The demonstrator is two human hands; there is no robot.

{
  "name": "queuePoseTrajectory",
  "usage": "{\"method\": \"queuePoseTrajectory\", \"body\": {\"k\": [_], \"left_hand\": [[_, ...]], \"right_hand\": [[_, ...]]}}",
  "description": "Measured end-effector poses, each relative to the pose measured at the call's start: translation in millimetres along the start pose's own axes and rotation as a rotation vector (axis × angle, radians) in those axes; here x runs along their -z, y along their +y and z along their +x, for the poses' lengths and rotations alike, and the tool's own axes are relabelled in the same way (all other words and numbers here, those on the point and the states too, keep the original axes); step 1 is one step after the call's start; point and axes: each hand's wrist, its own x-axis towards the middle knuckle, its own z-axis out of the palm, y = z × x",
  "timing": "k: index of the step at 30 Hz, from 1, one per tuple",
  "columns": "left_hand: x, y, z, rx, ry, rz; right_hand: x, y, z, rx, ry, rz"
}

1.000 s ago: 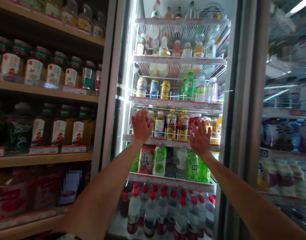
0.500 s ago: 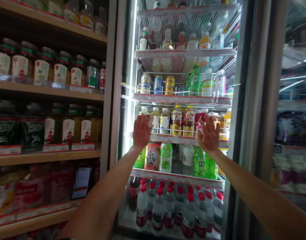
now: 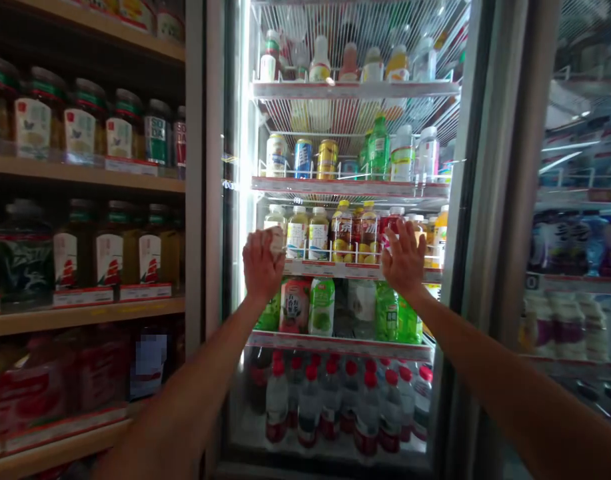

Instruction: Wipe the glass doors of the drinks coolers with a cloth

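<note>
My left hand (image 3: 263, 265) is raised before the left part of a lit drinks fridge (image 3: 350, 269), closed on a pale, crumpled cloth (image 3: 277, 241) that looks like a wipe or tissue. Farther right, my right hand (image 3: 404, 261) is open, its fingers spread and nothing in it. Both palms face the fridge's glass; whether they touch it I cannot tell. Between the hands stand tea bottles (image 3: 318, 235) with pale labels and dark bottles with yellow caps (image 3: 342, 233). Below them are a green carton-like bottle (image 3: 322, 308) and a pink-labelled bottle (image 3: 294, 307).
Wooden shelves (image 3: 85, 308) with jars and bottles line the left side. Red-capped bottles (image 3: 369, 410) fill the fridge's bottom. A metal frame (image 3: 505, 200) borders it on the right, with another stocked fridge (image 3: 575, 287) beyond. A blurred phone-like screen (image 3: 149, 363) shows at lower left.
The view has turned a little to the right, so the fridge and shelves sit farther left. My left hand has shifted slightly left with the cloth. My right hand stays spread.
</note>
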Motion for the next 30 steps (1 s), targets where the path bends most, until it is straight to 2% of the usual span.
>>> {"method": "queuePoseTrajectory", "body": {"k": [2, 6, 8, 9, 11, 13, 15, 16, 18, 20, 22, 23, 25, 27, 29, 30], "left_hand": [[-1.0, 4.7, -1.2, 0.036, -0.007, 0.012], [-14.9, 51.1, -14.4, -0.276, -0.148, -0.058], [-18.0, 56.5, -19.4, -0.373, -0.144, -0.062], [-17.0, 49.9, -20.3, -0.372, -0.118, -0.051], [-11.4, 23.2, -19.3, -0.262, -0.037, -0.017], [-4.9, -4.8, -17.2, -0.042, 0.065, 0.022], [-2.6, -14.5, -18.1, 0.100, 0.142, 0.045], [-3.7, -9.8, -20.4, 0.100, 0.149, 0.042], [-9.3, 13.7, -28.6, -0.043, 0.083, 0.008], [-14.8, 39.3, -38.5, -0.279, -0.047, -0.032], [-14.7, 47.1, -46.4, -0.439, -0.139, -0.044], [-12.0, 41.4, -48.9, -0.460, -0.152, -0.038], [-3.2, 15.3, -51.1, -0.378, -0.117, -0.020], [5.3, -14.1, -51.9, -0.119, 0.003, 0.020], [8.5, -26.6, -55.0, 0.129, 0.115, 0.046], [7.4, -23.6, -58.2, 0.167, 0.132, 0.036]], "right_hand": [[-0.5, -0.9, 0.0, -0.012, -0.002, -0.007], [0.9, 0.0, 0.7, -0.001, 0.005, -0.008], [2.1, 1.4, 0.8, 0.018, 0.010, 0.003], [2.5, 1.8, 0.6, 0.027, 0.012, 0.012], [2.6, 1.7, -0.4, 0.034, 0.008, 0.030], [1.7, 0.2, -2.0, 0.021, 0.005, 0.039], [0.3, -1.6, -3.5, 0.003, 0.010, 0.033], [-0.3, -2.2, -4.1, -0.003, 0.016, 0.029], [-1.0, -2.5, -4.9, 0.003, 0.026, 0.026], [-0.7, -1.7, -5.3, 0.014, 0.032, 0.029], [0.3, -0.4, -5.7, 0.029, 0.034, 0.032], [0.8, 0.3, -5.8, 0.035, 0.037, 0.034], [1.4, 1.2, -5.7, 0.040, 0.043, 0.035], [1.1, 1.7, -5.0, 0.035, 0.045, 0.029], [0.0, 0.9, -4.5, 0.026, 0.037, 0.018], [-0.4, -0.4, -4.9, 0.020, 0.032, 0.015]]}}
